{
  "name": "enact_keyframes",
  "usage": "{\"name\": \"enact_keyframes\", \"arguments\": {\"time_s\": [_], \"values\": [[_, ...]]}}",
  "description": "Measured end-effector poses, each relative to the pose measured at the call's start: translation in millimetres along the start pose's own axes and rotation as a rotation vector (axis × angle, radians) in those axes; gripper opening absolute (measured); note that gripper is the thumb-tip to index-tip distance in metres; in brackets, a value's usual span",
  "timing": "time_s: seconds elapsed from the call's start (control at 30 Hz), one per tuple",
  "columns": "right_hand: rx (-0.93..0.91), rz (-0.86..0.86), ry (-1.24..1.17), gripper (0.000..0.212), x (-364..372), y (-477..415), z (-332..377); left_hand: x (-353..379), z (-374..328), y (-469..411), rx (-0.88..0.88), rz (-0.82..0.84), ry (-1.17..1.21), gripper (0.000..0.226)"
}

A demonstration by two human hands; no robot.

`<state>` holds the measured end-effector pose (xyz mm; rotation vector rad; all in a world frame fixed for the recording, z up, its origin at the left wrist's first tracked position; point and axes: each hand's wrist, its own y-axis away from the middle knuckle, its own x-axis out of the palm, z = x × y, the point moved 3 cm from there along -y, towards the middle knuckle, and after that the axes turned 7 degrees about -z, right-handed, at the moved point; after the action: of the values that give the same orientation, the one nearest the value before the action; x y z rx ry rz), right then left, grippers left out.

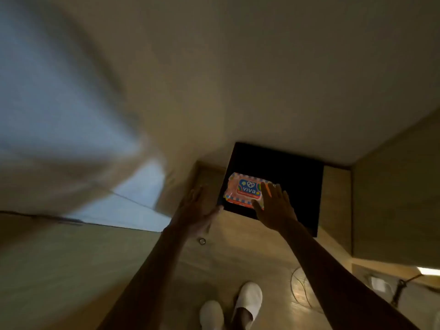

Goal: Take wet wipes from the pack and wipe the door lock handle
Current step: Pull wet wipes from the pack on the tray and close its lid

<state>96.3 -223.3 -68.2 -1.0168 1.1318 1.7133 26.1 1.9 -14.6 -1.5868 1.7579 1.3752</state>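
A pink wet wipes pack (242, 190) with a blue label lies flat on a black surface (295, 177). My right hand (275, 206) reaches over the pack's right end with fingers spread, just above or touching it. My left hand (197, 208) is stretched out flat to the left of the pack, fingers apart, holding nothing, over a wooden top. No door lock handle shows in this view.
A white door or panel (59, 115), blurred, fills the left side. A wooden cabinet (392, 198) stands at the right. A small metal ring (202, 241) sits on the wood below my left hand. White slippers (247, 301) and cables (302, 289) are on the floor.
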Motion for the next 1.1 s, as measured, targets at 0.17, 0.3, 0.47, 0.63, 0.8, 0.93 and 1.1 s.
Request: {"name": "enact_keyframes", "arguments": {"time_s": [0.17, 0.3, 0.47, 0.63, 0.8, 0.93, 1.1], "values": [[-0.034, -0.008, -0.034, 0.072, 55.8, -40.6, -17.1, 56.0, 10.4, -78.5, 0.141, 0.027, -0.095, 0.082], [-0.131, -0.040, 0.016, 0.069, 84.7, -63.6, -30.6, 99.7, 14.6, -134.6, 0.334, 0.013, -0.153, 0.078], [-0.237, -0.136, 0.125, 0.068, 103.3, -73.1, -45.5, 125.2, 21.8, -160.4, 0.418, 0.006, -0.095, 0.075], [-0.313, -0.177, 0.182, 0.063, 103.0, -76.0, -43.7, 123.2, 25.6, -168.6, 0.447, 0.022, -0.099, 0.076], [-0.350, -0.180, 0.250, 0.066, 98.0, -75.8, -43.1, 124.3, 29.6, -167.8, 0.426, 0.012, -0.061, 0.078], [-0.385, -0.216, 0.275, 0.072, 90.9, -73.2, -39.6, 124.3, 28.3, -166.7, 0.419, -0.022, -0.022, 0.077], [-0.214, -0.323, 0.008, 0.032, 60.5, -89.0, -33.0, 121.7, 27.2, -162.5, 0.448, -0.102, -0.002, 0.079]]}}
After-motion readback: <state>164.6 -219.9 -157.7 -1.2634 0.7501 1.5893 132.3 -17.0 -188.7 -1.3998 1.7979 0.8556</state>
